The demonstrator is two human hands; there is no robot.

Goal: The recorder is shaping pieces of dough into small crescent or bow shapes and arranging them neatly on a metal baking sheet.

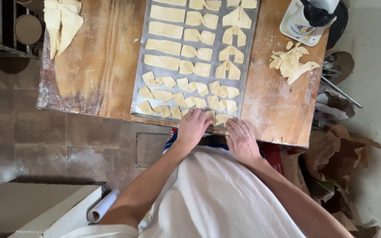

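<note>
A metal baking tray lies on a floured wooden table and holds several rows of shaped raw dough pieces. My left hand rests over the tray's near edge, its fingers on a dough piece there. My right hand lies just beside it at the same edge, fingers touching that dough. Whether either hand grips the dough is hidden by the fingers.
A pile of dough strips sits at the table's far left, dough scraps at the right. A white scale-like device stands at the far right corner. Brown paper bags lie on the floor to the right, a white cabinet to the left.
</note>
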